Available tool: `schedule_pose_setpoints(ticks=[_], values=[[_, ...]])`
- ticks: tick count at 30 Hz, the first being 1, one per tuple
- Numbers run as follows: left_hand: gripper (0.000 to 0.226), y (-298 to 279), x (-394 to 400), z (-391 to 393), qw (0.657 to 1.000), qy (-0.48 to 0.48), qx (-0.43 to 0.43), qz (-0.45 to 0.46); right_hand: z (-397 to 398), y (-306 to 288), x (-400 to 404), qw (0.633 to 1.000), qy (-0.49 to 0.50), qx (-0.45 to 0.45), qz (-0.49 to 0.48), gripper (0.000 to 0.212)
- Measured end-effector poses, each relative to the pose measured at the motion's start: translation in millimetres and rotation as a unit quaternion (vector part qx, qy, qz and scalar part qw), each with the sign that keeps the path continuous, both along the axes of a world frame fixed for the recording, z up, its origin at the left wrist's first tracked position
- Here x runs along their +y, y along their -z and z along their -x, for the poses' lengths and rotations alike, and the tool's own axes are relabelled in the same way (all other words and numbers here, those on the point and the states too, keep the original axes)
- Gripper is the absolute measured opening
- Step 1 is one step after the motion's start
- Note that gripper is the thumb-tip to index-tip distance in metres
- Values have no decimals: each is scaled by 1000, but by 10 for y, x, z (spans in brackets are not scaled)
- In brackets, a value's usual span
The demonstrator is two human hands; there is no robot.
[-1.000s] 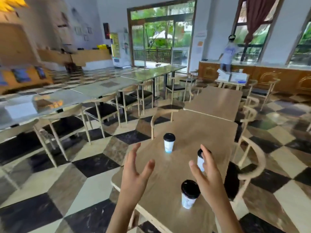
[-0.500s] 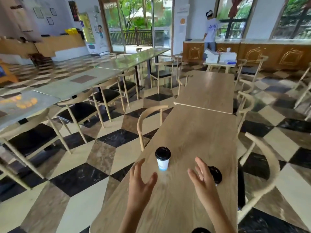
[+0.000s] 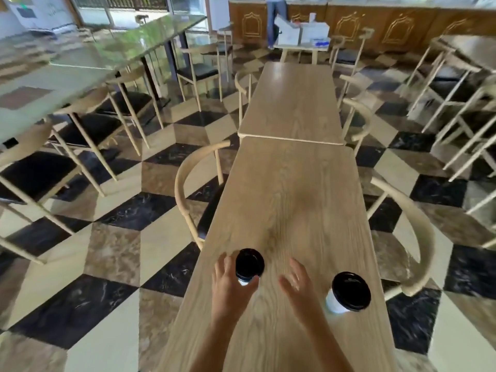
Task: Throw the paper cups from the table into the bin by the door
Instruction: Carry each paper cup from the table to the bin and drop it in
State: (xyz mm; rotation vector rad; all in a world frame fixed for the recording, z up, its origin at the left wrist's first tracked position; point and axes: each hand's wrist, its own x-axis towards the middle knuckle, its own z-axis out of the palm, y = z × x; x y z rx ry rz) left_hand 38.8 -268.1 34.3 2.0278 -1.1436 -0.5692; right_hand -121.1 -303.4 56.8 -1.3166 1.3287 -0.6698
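Two white paper cups with black lids stand on the long wooden table (image 3: pixel 292 200). My left hand (image 3: pixel 230 285) is wrapped around the left cup (image 3: pixel 249 263), fingers behind it and thumb in front. My right hand (image 3: pixel 295 287) hovers open over the tabletop between the two cups, holding nothing. The right cup (image 3: pixel 349 291) stands apart from it, near the table's right edge. No bin shows in view.
Curved wooden chairs flank the table, one on the left (image 3: pixel 198 181) and one on the right (image 3: pixel 408 234). A second wooden table (image 3: pixel 292 103) adjoins the far end. Glass-topped tables with chairs (image 3: pixel 88 63) fill the left. A person (image 3: pixel 275 20) stands at the far counter.
I have come closer and my view has tipped down over the table. My left hand has closed around the left cup. A third, nearer cup has dropped out of view.
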Motion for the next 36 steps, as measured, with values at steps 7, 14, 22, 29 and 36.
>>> schedule_pose_setpoints(ticks=[7,14,22,29,36], values=[[91,281,-297,-24,995,50,-1,-84,-158,195,-102,999,18,16,-23,62],[79,434,-308,-16,999,9,36,-39,-180,312,-45,998,41,20,-43,60],[72,-33,-203,-46,982,-15,186,31,-61,182,77,997,70,28,-27,55],[58,-578,-18,400,923,74,367,86,454,-164,293,989,134,43,46,52],[56,-1021,319,1467,878,192,432,79,1579,-582,945,959,250,2,136,51]])
